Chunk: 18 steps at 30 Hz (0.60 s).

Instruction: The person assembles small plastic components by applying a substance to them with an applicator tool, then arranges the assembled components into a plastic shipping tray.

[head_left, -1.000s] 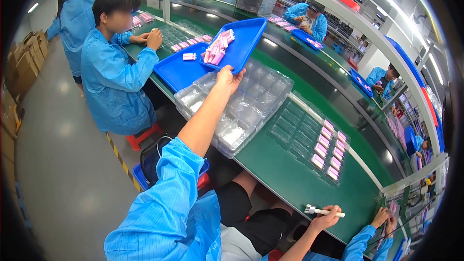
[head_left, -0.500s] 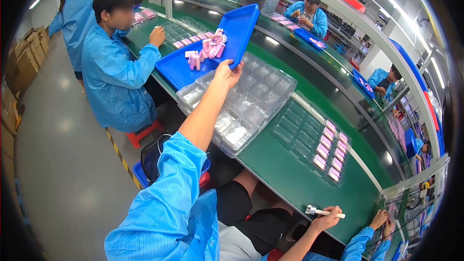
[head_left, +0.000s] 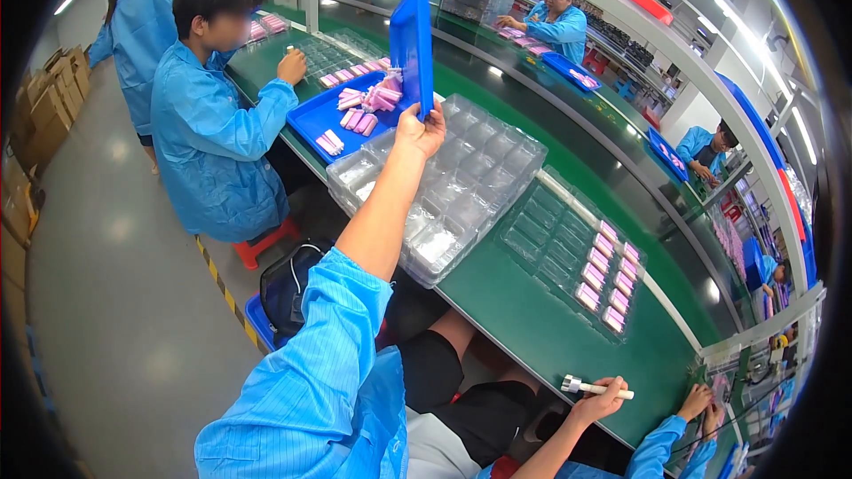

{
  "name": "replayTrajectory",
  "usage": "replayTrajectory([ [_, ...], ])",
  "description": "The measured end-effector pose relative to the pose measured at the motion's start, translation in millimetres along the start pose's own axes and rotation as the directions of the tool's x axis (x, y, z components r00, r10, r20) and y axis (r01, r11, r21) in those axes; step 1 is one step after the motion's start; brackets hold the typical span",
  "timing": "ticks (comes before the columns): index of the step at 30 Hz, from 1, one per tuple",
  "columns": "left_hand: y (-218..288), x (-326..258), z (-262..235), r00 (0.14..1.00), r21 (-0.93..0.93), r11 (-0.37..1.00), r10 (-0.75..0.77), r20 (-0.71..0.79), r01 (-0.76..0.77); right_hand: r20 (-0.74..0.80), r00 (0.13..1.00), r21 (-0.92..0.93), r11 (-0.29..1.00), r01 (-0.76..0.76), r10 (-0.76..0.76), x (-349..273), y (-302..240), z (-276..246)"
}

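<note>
My left hand (head_left: 419,129) reaches out over the green bench and grips the near corner of a blue tray (head_left: 411,43), which stands tipped almost on edge. Small pink pieces (head_left: 371,101) lie heaped below it on a second blue tray (head_left: 317,119) that rests flat. Under my forearm sits a stack of clear blister trays (head_left: 461,182). My right hand (head_left: 596,404) is low at the bench's near edge, holding a white pen-like tool (head_left: 593,387).
A flat clear tray (head_left: 568,244) with pink pieces in its right cells lies on the green bench (head_left: 541,337). A co-worker in a blue coat (head_left: 213,124) sits at left by the blue trays. Another person's hand (head_left: 697,399) is at lower right. Cardboard boxes (head_left: 49,102) line the far left.
My left hand has tipped the blue tray from nearly flat to almost upright. The pink pieces slid off it down onto the lower blue tray. My right hand has stayed put.
</note>
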<state>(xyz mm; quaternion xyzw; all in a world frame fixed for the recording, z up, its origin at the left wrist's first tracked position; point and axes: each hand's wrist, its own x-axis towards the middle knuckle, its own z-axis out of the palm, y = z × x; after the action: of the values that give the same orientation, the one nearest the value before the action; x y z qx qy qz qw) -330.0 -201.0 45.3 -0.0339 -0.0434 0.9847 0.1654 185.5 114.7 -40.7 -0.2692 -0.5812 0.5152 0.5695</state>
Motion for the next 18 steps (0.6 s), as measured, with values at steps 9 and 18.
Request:
replayTrajectory([
  [9,-14.9,-6.0,9.1,0.964,-0.068,0.998,0.031,0.264,-0.013,0.013,1.0,0.006,1.0,0.01,-0.01,-1.5,0.1,0.4],
  [18,-92.9,-39.3,21.8,0.961,0.262,0.961,-0.152,0.23,0.089,0.006,1.0,0.034,0.999,-0.029,0.029,-2.7,-6.8,-1.1],
])
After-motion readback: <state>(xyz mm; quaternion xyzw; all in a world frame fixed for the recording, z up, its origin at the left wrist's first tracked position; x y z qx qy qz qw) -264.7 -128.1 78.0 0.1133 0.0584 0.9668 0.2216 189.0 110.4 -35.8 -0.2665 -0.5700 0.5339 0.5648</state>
